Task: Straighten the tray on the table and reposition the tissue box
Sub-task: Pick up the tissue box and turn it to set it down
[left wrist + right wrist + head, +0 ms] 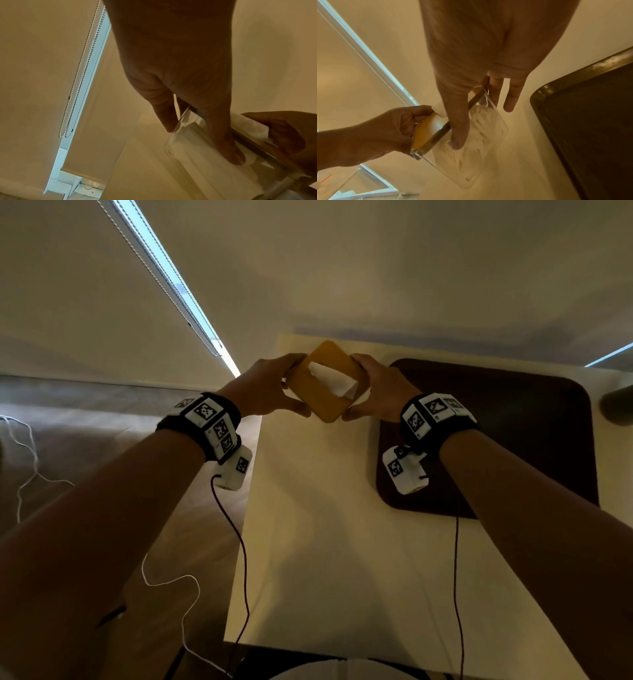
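Two hands hold a tissue box over the desk.

At upper centre the left hand (265, 386) and right hand (380, 390) grip the yellow-topped tissue box (329, 381) from either side; a dark tray (534, 440) lies right, on the pale desk (325, 542).

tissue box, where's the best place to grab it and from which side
Take the tissue box by its clear side walls, one hand per side, as the left hand and right hand do now. The yellow lid has a tissue sticking up, so the top gives no clean grip; the flat opposite walls do.
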